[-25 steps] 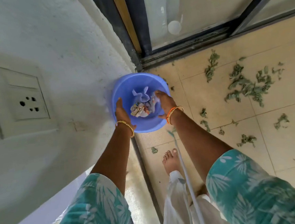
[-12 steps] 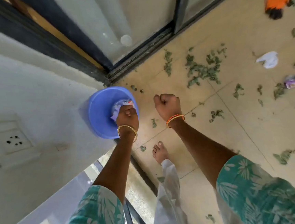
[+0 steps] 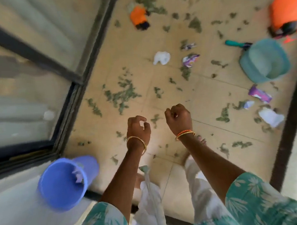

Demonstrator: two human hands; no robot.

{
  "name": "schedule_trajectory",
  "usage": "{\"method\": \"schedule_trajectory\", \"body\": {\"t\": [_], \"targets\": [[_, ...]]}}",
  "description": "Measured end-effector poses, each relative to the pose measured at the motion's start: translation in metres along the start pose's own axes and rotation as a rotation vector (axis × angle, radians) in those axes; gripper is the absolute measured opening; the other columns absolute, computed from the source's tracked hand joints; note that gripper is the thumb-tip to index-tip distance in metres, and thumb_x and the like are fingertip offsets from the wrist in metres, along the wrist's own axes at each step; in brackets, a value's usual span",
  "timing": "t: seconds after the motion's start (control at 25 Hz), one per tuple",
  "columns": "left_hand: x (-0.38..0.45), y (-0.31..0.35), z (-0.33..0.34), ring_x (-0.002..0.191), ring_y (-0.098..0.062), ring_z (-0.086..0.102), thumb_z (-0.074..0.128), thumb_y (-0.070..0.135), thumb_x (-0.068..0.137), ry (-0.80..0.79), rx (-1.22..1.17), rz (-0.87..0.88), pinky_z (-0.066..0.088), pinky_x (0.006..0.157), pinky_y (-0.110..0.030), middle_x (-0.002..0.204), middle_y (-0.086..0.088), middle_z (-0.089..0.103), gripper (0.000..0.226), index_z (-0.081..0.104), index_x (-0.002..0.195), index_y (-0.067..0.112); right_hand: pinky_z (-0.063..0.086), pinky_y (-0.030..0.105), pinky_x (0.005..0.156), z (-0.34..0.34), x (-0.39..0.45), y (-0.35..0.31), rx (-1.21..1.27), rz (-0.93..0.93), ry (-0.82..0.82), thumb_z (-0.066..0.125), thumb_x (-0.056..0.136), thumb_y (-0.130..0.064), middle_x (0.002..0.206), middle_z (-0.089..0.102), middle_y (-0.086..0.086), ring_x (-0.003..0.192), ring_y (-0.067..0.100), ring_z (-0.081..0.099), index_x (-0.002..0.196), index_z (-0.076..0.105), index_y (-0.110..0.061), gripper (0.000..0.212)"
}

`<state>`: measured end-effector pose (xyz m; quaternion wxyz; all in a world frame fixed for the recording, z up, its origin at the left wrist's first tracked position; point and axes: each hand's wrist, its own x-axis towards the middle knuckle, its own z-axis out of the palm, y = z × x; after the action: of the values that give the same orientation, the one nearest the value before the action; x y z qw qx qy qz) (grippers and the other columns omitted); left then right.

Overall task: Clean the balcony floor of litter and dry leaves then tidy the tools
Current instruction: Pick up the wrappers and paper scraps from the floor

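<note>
Early stage. Blue bin (image 3: 64,182), behind and left of the left hand (image 3: 138,129), holds some scraps. Left hand loosely curled, empty; right hand (image 3: 178,117) fisted, contents cannot be told. Ahead of both: dry leaves (image 3: 122,94), white paper (image 3: 161,57), wrappers (image 3: 189,60) remaining; teal dustpan (image 3: 263,61) untouched, far right.

Blue bucket (image 3: 64,184); beige tiled floor (image 3: 169,96) strewn with grey-green dry leaves (image 3: 122,94); teal dustpan (image 3: 265,60); orange bag (image 3: 287,8); purple wrappers (image 3: 260,94); white crumpled paper (image 3: 161,57); teal sleeves (image 3: 259,203) with a pale leaf print; gold bangle (image 3: 137,143).
</note>
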<state>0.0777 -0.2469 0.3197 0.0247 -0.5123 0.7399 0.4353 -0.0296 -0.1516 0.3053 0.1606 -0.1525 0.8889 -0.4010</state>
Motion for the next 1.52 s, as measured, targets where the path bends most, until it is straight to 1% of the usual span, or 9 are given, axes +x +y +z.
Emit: {"method": "schedule_trajectory", "body": {"t": [0.2, 0.36, 0.64, 0.84, 0.96, 1.2, 1.32, 1.4, 1.52], "targets": [[0.001, 0.128, 0.11, 0.078, -0.019, 0.056, 0.055, 0.009, 0.086, -0.201, 0.15, 0.18, 0.048, 0.073, -0.03, 0.107, -0.002, 0.052, 0.009, 0.061, 0.092, 0.011, 0.033, 0.03, 0.053, -0.124, 0.042, 0.084, 0.005, 0.185, 0.163, 0.063, 0.081, -0.013, 0.062, 0.042, -0.001, 0.053, 0.022, 0.043, 0.055, 0.039, -0.019, 0.036], [0.007, 0.198, 0.194, 0.09, -0.028, 0.059, 0.057, 0.011, 0.086, -0.396, 0.254, 0.265, 0.048, 0.078, -0.033, 0.108, -0.007, 0.054, 0.008, 0.061, 0.092, 0.011, 0.031, 0.025, 0.056, -0.206, 0.075, 0.147, 0.012, 0.357, 0.323, 0.063, 0.085, -0.015, 0.064, 0.047, -0.002, 0.055, 0.015, 0.045, 0.062, 0.05, -0.009, 0.027], [0.045, 0.28, 0.293, 0.096, -0.03, 0.057, 0.055, 0.014, 0.087, -0.637, 0.516, 0.437, 0.047, 0.082, -0.034, 0.105, -0.011, 0.059, 0.008, 0.059, 0.092, 0.011, 0.036, 0.031, 0.059, -0.274, 0.12, 0.231, 0.016, 0.66, 0.544, 0.059, 0.085, -0.015, 0.066, 0.056, 0.008, 0.063, 0.027, 0.052, 0.069, 0.051, -0.01, 0.019], [0.086, 0.297, 0.37, 0.096, -0.025, 0.056, 0.052, 0.016, 0.089, -0.798, 0.683, 0.55, 0.046, 0.083, -0.031, 0.106, -0.006, 0.057, 0.005, 0.057, 0.09, 0.014, 0.043, 0.033, 0.062, -0.256, 0.137, 0.309, 0.066, 0.827, 0.584, 0.058, 0.083, -0.016, 0.069, 0.058, 0.005, 0.067, 0.027, 0.056, 0.072, 0.052, -0.013, 0.013], [0.119, 0.273, 0.427, 0.094, -0.024, 0.057, 0.053, 0.016, 0.086, -0.818, 0.708, 0.553, 0.048, 0.083, -0.033, 0.102, -0.004, 0.061, 0.004, 0.057, 0.085, 0.015, 0.045, 0.034, 0.07, -0.223, 0.152, 0.375, 0.114, 0.909, 0.553, 0.056, 0.081, -0.01, 0.084, 0.065, 0.009, 0.077, 0.029, 0.059, 0.082, 0.059, -0.012, 0.004], [0.187, 0.199, 0.566, 0.085, -0.02, 0.059, 0.057, 0.011, 0.085, -0.853, 0.697, 0.66, 0.047, 0.078, -0.028, 0.096, -0.003, 0.064, 0.006, 0.057, 0.084, 0.017, 0.045, 0.037, 0.086, -0.14, 0.202, 0.535, 0.109, 0.905, 0.515, 0.051, 0.086, -0.004, 0.119, 0.052, 0.018, 0.099, 0.036, 0.057, 0.118, 0.058, -0.006, 0.033], [0.207, 0.172, 0.625, 0.076, -0.014, 0.055, 0.056, 0.01, 0.087, -0.898, 0.656, 0.752, 0.048, 0.073, -0.028, 0.09, 0.001, 0.061, 0.008, 0.057, 0.088, 0.019, 0.046, 0.039, 0.088, -0.104, 0.211, 0.585, 0.083, 0.842, 0.556, 0.055, 0.086, -0.009, 0.115, 0.052, 0.018, 0.102, 0.035, 0.054, 0.118, 0.057, -0.005, 0.033], [0.215, 0.163, 0.652, 0.069, -0.007, 0.052, 0.056, 0.01, 0.089, -0.914, 0.576, 0.771, 0.048, 0.071, -0.026, 0.081, 0.009, 0.056, 0.009, 0.058, 0.093, 0.018, 0.046, 0.037, 0.081, -0.089, 0.212, 0.6, 0.034, 0.802, 0.628, 0.058, 0.086, -0.012, 0.107, 0.052, 0.016, 0.096, 0.031, 0.053, 0.108, 0.061, -0.005, 0.023], [0.22, 0.154, 0.676, 0.06, -0.001, 0.05, 0.057, 0.01, 0.089, -0.984, 0.453, 0.831, 0.048, 0.066, -0.024, 0.077, 0.008, 0.058, 0.011, 0.059, 0.091, 0.02, 0.04, 0.02, 0.065, -0.085, 0.21, 0.609, 0.03, 0.735, 0.836, 0.06, 0.087, -0.013, 0.09, 0.052, 0.008, 0.077, 0.019, 0.048, 0.09, 0.06, -0.005, 0.009]]}}
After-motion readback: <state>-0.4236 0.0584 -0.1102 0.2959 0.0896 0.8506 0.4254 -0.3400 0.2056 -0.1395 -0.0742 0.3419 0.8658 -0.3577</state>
